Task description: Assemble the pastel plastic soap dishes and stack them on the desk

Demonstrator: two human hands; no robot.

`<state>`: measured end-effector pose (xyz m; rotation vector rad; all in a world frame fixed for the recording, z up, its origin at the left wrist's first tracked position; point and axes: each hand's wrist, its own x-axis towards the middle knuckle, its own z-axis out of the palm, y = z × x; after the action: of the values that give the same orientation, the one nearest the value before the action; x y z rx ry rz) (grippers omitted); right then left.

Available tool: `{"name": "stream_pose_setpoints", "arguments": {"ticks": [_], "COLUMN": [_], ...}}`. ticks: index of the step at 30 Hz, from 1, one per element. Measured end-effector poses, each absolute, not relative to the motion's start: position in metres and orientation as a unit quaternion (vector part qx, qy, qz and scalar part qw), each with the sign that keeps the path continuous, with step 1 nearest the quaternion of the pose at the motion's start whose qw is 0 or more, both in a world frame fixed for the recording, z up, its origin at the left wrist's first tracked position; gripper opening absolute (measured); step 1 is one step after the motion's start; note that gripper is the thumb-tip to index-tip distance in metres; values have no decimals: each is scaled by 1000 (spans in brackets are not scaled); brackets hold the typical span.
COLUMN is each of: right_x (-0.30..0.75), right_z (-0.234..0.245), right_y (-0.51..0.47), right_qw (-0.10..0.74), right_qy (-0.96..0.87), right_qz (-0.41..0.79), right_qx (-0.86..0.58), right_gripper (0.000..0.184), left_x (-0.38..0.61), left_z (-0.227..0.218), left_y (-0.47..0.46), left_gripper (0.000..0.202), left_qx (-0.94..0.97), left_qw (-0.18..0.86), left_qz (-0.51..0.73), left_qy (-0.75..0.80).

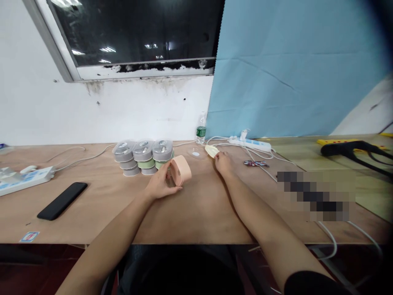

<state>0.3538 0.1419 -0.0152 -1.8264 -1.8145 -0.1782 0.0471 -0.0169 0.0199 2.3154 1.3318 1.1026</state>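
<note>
My left hand grips a peach-coloured rounded container, tilted so that its open side faces left, a little above the table. My right hand reaches farther out and is closed on the near end of a pale yellow oval piece, whose kind I cannot make out. A clear lid-like piece with a white spot lies just left of it. Stacked round-cornered boxes with clear lids, in grey and green, stand behind and left of my left hand.
A black phone lies at the left, near a white power strip. Behind stand a plastic bottle and another power strip with loose cables. A small printed wrapper lies right of my right hand. A blurred-out dark object is farther right.
</note>
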Motion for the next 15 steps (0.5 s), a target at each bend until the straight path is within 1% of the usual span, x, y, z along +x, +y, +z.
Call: {"name": "stream_pose_setpoints", "arguments": {"ticks": [4,7,9,12,15], "right_x": [358,363,364,354,336], "right_z": [-11,-9,-9,-11,-16], "right_y": [136,135,136,138,140], "right_qw": [269,261,267,275,253], "right_qy": [-661,-639,-638,-692,-762], "right_qz": [-96,-93,-101,-124,-123], "right_qx": [-694,-717,-715,-655,-583], "right_gripper": [25,26,31,40,39], "left_x": [48,49,49,50,49], "left_z": [22,24,23,21,18], "left_y": [-18,-20,-20,-19,-17], "left_gripper": [107,107,108,107,107], "left_qx": [797,796,796,801,808], "left_qw": [129,133,132,127,124], "left_qz": [369,366,361,352,343], "left_qy": [460,464,468,467,463]}}
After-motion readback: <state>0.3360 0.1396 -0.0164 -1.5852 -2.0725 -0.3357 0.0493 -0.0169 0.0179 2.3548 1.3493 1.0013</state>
